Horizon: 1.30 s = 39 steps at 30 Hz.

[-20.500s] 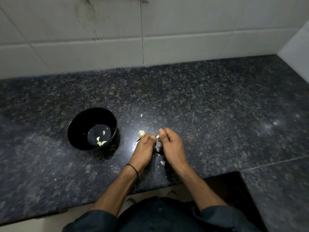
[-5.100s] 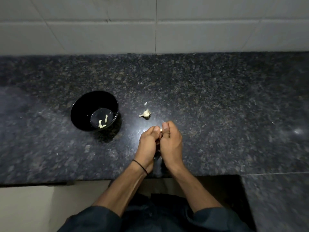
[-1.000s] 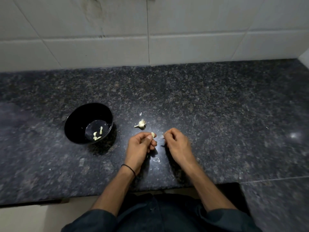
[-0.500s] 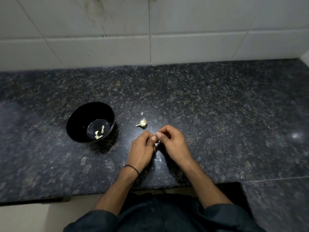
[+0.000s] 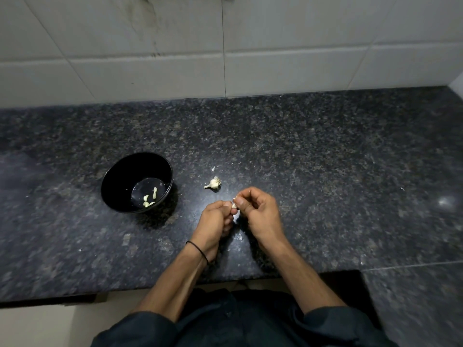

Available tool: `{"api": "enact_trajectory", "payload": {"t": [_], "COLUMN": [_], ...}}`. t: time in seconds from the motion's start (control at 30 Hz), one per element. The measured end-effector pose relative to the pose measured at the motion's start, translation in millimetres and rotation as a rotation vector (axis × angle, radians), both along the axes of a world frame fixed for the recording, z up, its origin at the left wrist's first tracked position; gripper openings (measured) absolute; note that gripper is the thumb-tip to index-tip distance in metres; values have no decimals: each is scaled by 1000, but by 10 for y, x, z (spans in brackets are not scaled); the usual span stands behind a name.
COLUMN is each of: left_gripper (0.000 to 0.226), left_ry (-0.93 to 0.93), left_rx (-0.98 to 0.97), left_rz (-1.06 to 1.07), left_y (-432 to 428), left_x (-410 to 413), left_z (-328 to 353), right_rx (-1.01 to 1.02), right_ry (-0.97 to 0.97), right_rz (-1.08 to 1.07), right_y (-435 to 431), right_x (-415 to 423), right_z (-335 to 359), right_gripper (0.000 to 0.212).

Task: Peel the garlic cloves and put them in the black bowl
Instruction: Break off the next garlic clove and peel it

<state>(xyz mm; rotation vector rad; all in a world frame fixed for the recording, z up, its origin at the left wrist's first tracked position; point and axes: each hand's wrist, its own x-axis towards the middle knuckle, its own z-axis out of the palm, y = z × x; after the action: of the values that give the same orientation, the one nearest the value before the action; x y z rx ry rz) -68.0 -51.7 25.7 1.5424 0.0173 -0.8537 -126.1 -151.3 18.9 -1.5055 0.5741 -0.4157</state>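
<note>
Garlic clove (image 5: 234, 204) sits pinched between both hands' fingertips, left hand (image 5: 215, 221) steadying, right hand (image 5: 259, 213) likely picking skin; bowl (image 5: 117, 176) stays nearby left for dropping peeled cloves (image 5: 149, 197).

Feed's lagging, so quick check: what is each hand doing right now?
Left hand: closed, pinching the garlic clove.
Right hand: closed, pinching the same clove.

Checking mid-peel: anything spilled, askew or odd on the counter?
Nothing serious. A skin flake lies loose on the counter beyond the garlic head remnant; the black bowl stands upright with peeled cloves inside.
</note>
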Motion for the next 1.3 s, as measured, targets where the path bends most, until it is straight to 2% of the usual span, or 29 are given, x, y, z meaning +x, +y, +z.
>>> {"api": "enact_trajectory", "payload": {"t": [0.07,0.13,0.23,0.27,0.3,0.4,0.43,0.5,0.57,0.63,0.73,0.97,1.2,1.27,1.3], "left_gripper": [30,32,29,29,28,21,24,30,32,34,36,33,28,28,29], "left_ry": [40,-94,-667,-816,-921,-1008,-979,-831,-626,-422,-198,28,337,337,234], "left_rx": [-7,73,387,427,418,376,361,353,324,213,94,7,-171,-144,-81], "left_rz": [9,-22,-148,-158,-158,-121,-103,-60,-43,-3,43,-15,-35,-18,-29], "left_y": [0,5,44,59,70,51,44,43,35,8,-41,-21,9,1,-6], "left_x": [-4,-17,-36,-40,-37,-15,-21,-9,15,11,-13,-19,36,34,29], "left_z": [7,-1,-117,-150,-175,-140,-113,-130,-166,-173,-79,40,75,66,55], "right_rx": [-22,-57,-151,-150,-71,550,668,668,528,323,6,-201,-109,-96,-107], "right_ry": [-8,25,199,272,321,323,321,292,224,136,47,24,-40,-37,-24], "right_rz": [6,1,-73,-107,-137,-149,-134,-118,-143,-146,-86,-34,-38,-40,-40], "right_y": [-4,-3,37,60,81,108,96,112,141,142,93,60,41,41,39], "right_x": [-7,-19,-3,10,30,88,90,77,48,21,-8,-38,-52,-58,-64], "right_z": [-8,-25,-83,-81,-72,27,55,65,58,36,-13,-37,-37,-45,-50], "right_gripper": [15,15,17,20,24,30,31,31,23,17,18,14,15,15,14]}}
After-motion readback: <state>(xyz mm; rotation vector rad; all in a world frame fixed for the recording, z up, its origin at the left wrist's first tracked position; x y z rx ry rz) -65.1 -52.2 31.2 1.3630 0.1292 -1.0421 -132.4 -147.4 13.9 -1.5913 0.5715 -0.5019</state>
